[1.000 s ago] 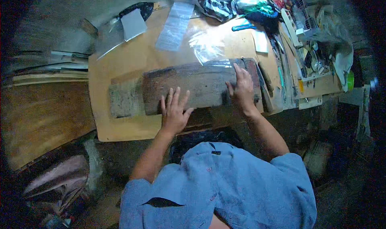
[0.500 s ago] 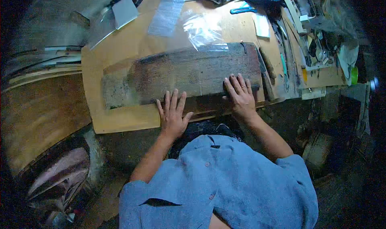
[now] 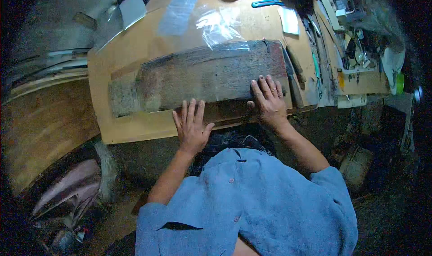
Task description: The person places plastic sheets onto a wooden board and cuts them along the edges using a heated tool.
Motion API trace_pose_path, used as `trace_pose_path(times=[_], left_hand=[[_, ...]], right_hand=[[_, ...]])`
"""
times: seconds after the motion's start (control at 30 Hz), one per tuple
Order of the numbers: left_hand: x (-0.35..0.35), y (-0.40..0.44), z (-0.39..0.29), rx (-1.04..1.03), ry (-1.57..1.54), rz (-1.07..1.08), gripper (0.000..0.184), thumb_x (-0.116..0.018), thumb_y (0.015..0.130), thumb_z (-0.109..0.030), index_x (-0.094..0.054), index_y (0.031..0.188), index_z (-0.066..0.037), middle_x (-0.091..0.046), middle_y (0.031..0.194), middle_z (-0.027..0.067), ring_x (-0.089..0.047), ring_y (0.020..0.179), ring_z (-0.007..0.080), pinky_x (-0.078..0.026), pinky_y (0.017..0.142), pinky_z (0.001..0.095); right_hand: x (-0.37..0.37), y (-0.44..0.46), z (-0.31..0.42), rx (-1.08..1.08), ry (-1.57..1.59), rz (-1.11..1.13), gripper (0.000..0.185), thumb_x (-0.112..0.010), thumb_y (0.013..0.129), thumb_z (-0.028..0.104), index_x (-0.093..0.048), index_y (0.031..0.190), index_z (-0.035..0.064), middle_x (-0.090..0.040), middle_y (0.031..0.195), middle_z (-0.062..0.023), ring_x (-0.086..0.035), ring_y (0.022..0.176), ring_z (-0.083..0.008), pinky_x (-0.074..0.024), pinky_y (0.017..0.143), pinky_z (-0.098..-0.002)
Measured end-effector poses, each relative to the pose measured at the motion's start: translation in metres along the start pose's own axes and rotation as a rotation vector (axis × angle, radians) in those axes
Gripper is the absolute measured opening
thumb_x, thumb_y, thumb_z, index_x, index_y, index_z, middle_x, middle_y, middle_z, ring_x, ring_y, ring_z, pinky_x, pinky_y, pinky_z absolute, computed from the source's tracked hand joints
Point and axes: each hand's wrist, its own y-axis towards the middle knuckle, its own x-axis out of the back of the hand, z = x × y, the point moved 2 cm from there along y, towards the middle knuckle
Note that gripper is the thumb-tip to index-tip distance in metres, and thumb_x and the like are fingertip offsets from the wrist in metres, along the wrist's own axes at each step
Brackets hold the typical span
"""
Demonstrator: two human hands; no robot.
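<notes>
A dark, worn board [image 3: 202, 74] with a rough, stained surface lies lengthwise near the front of the wooden table. My left hand [image 3: 192, 129] rests at the board's near edge, fingers stretched out and spread, fingertips touching the edge area. My right hand [image 3: 271, 105] lies flat near the board's right end, its fingers extended over the surface. Neither hand grips anything. A small dark hook-like piece [image 3: 266, 44] sits at the board's far right corner. Just right of the board lie a wooden-handled tool [image 3: 295, 63] and a dark flat blade [image 3: 293, 86].
Crumpled clear plastic [image 3: 219, 27] overlaps the board's far edge. Behind it are a plastic strip [image 3: 179, 11], a blue cutter [image 3: 267, 3] and white paper [image 3: 290, 21]. Tools and a power strip [image 3: 330, 6] crowd the right side. A curved wooden panel [image 3: 49, 125] stands left of the table.
The view has shifted slightly, so the table and board appear a little higher and further left. My left fingers sit slightly closer to the board's near edge. Both hands stay spread.
</notes>
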Motion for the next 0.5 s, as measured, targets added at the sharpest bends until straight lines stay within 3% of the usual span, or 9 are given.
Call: trace_pose_path(times=[0.1,0.2,0.23,0.3,0.37,0.47,0.5], left_hand=[[-0.004,-0.006,0.002,-0.065,-0.024,-0.101,0.076,-0.065,0.083,-0.041,-0.034,0.146,-0.011,-0.028,0.151,0.0173,-0.020,0.141,0.0394,-0.009,0.112,0.0605],[0.002,-0.007,-0.008,0.016,-0.052,-0.106,0.070,-0.065,0.084,-0.039,-0.038,0.144,-0.011,-0.031,0.146,0.0176,-0.018,0.142,0.0386,-0.009,0.112,0.0584],[0.002,-0.008,-0.009,-0.010,-0.058,-0.119,0.070,-0.065,0.084,-0.039,-0.038,0.144,-0.011,-0.031,0.146,0.0176,-0.018,0.142,0.0386,-0.009,0.112,0.0584],[0.000,-0.010,-0.007,-0.048,-0.065,-0.209,0.069,-0.062,0.086,-0.040,-0.038,0.143,-0.011,-0.029,0.147,0.0174,-0.018,0.141,0.0393,-0.009,0.112,0.0580],[-0.003,-0.011,-0.008,-0.033,-0.033,-0.209,0.068,-0.062,0.086,-0.041,-0.039,0.143,-0.011,-0.029,0.148,0.0171,-0.018,0.141,0.0395,-0.010,0.112,0.0580],[-0.007,-0.007,-0.010,-0.085,-0.008,-0.298,0.067,-0.061,0.087,-0.042,-0.040,0.143,-0.011,-0.028,0.148,0.0170,-0.019,0.141,0.0399,-0.010,0.112,0.0579],[-0.001,-0.006,-0.017,-0.028,0.006,-0.228,0.067,-0.061,0.086,-0.041,-0.040,0.143,-0.012,-0.028,0.148,0.0168,-0.019,0.141,0.0401,-0.011,0.112,0.0579]], right_hand=[[0.022,0.001,-0.005,0.003,0.151,-0.020,0.054,-0.064,0.086,0.021,-0.047,0.136,0.0071,-0.048,0.136,-0.0177,-0.043,0.129,-0.0356,-0.0317,0.107,-0.0476],[0.091,0.004,0.005,-0.012,0.992,0.127,0.045,-0.060,0.088,0.009,-0.050,0.131,0.0022,-0.053,0.131,-0.0174,-0.047,0.125,-0.0324,-0.0354,0.106,-0.0396],[0.122,0.004,0.009,-0.034,1.316,0.298,0.045,-0.062,0.087,0.012,-0.052,0.129,0.0005,-0.053,0.131,-0.0170,-0.047,0.125,-0.0318,-0.0353,0.106,-0.0412],[0.175,-0.001,0.011,0.143,1.678,0.487,0.050,-0.065,0.085,0.025,-0.055,0.127,-0.0002,-0.053,0.130,-0.0202,-0.050,0.123,-0.0340,-0.0365,0.104,-0.0446],[0.207,-0.006,0.015,0.665,1.853,0.497,0.048,-0.055,0.095,0.025,-0.048,0.135,0.0000,-0.046,0.137,-0.0233,-0.044,0.127,-0.0381,-0.0336,0.106,-0.0460],[0.235,-0.013,0.033,0.985,1.962,0.486,0.045,-0.048,0.098,0.027,-0.048,0.135,0.0003,-0.044,0.137,-0.0250,-0.043,0.127,-0.0391,-0.0332,0.106,-0.0460],[0.238,-0.015,0.039,1.017,2.084,0.270,0.041,-0.050,0.098,0.020,-0.051,0.132,-0.0024,-0.045,0.135,-0.0273,-0.048,0.119,-0.0402,-0.0377,0.098,-0.0486]])
